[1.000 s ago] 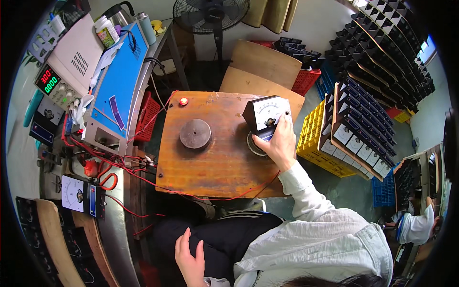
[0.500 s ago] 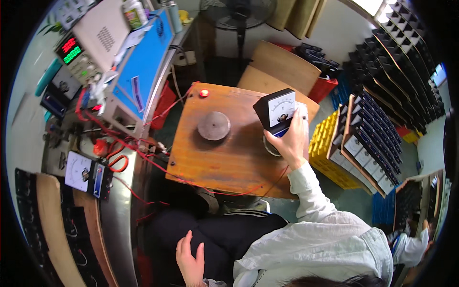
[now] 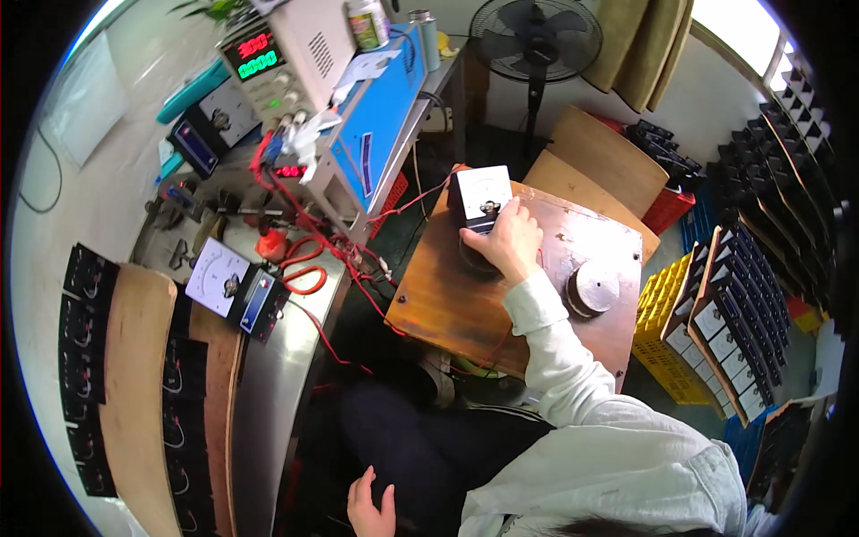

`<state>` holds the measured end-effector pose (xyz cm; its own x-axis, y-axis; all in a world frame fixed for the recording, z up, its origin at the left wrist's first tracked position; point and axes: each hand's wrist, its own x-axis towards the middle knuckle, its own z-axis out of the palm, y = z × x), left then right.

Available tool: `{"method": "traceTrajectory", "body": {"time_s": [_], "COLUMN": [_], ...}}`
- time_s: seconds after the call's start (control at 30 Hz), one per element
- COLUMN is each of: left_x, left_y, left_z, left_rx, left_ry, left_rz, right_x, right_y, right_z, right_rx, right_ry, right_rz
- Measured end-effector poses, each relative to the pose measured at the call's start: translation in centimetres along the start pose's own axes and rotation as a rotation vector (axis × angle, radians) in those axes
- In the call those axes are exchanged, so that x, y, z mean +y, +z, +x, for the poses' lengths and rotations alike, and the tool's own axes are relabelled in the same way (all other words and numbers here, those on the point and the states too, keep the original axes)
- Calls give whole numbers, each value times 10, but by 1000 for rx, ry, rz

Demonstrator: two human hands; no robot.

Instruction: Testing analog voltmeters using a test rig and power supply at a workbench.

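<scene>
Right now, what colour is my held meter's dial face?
White: the dial face shows best in the head view.

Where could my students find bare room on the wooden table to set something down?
Likely two patches on the wooden table: front-left, between the meter in the right hand and the near edge; and between the grey disc and the far edge. The steel bench is crowded around another meter and red wires.

Held meter (image 3: 484,186) is faced white, cased black. Desk (image 3: 447,300) is toned orange-brown, mottled with paler patches. Round block (image 3: 596,286) is coloured grey-brown. Instrument case (image 3: 380,121) is painted blue; power supply (image 3: 315,40) is cased beige, its display (image 3: 254,54) lit red and green. Plastic crate (image 3: 664,300) is moulded yellow. Sleeve (image 3: 559,345) is toned off-white; trousers (image 3: 488,438) are striped white on black.
</scene>
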<state>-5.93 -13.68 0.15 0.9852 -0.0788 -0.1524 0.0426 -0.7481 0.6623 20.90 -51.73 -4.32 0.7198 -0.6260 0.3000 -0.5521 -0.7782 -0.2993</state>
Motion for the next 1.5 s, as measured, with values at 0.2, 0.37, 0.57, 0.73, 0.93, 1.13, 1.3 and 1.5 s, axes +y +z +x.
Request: {"method": "traceTrajectory", "body": {"time_s": [0.2,0.37,0.57,0.73,0.93,1.13,1.3,1.5], "left_x": [-12,-21,22,12,-23,-21,-22,-28], "left_y": [4,0,-20,-38,-70,-84,-90,-94], "left_z": [-10,-11,23,69,81,77,77,80], "left_rx": [73,130,733,927,701,556,482,487], "left_ry": [-81,-39,140,-23,55,86,102,140], "left_rz": [-116,69,-103,-329,-517,-597,-660,-550], "right_x": [-6,-8,-93,-168,-152,-126,-124,-124], "right_y": [-9,-15,-93,-117,-94,-92,-88,-91], "right_z": [7,-38,-193,-230,-202,-210,-217,-218], "right_rx": [-86,211,-258,-468,-490,-743,-734,-751], "right_ry": [-2,-352,-802,-1267,-1061,-816,-794,-804], "right_rz": [97,544,912,806,1009,1200,1249,1236]}}
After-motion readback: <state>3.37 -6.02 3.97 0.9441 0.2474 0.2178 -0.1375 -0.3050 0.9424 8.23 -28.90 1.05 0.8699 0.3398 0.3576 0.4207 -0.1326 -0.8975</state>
